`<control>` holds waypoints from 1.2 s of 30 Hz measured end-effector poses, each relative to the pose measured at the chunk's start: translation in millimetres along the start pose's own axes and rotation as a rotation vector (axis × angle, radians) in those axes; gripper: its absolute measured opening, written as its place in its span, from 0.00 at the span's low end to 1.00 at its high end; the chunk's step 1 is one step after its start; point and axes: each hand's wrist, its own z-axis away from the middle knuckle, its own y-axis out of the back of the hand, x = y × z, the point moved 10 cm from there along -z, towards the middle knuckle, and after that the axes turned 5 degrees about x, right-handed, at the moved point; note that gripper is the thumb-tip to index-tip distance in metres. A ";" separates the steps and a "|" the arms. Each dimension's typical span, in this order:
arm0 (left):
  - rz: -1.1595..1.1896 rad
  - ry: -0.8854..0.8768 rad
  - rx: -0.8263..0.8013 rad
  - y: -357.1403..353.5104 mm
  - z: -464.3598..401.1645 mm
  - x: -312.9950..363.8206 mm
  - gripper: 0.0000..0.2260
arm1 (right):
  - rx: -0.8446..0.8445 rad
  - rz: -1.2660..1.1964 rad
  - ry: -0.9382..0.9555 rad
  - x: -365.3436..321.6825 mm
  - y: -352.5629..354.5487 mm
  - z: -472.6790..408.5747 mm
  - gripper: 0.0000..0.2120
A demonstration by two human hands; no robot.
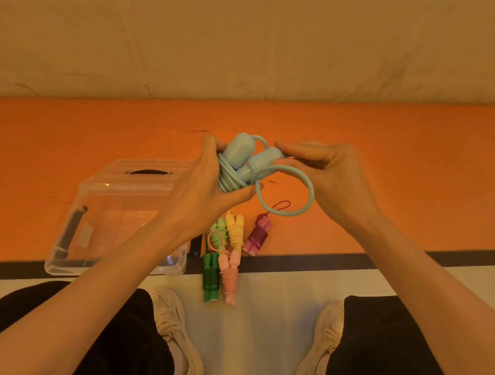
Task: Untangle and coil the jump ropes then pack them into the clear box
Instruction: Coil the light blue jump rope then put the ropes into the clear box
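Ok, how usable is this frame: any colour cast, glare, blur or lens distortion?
Head view: strong warm orange cast throughout; wide-angle bending of the floor lines; small glare spots on the clear box; blue jump rope and both hands, left and right, sharp enough.
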 end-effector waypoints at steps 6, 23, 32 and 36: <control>0.115 0.095 -0.015 -8.6 1.0 -4.6 0.21 | -0.028 0.096 0.013 -3.8 -4.0 -1.3 0.11; 0.039 0.150 -0.017 -9.7 -1.8 -11.4 0.23 | -0.172 0.154 0.329 -51.3 -54.3 30.9 0.28; 0.115 0.219 0.068 -9.2 -0.2 -12.4 0.24 | 0.165 -0.358 0.055 -43.2 -25.4 19.2 0.17; 0.177 0.283 0.038 -7.9 -3.7 -22.7 0.25 | 0.075 -0.624 -0.103 -31.4 -20.9 8.0 0.13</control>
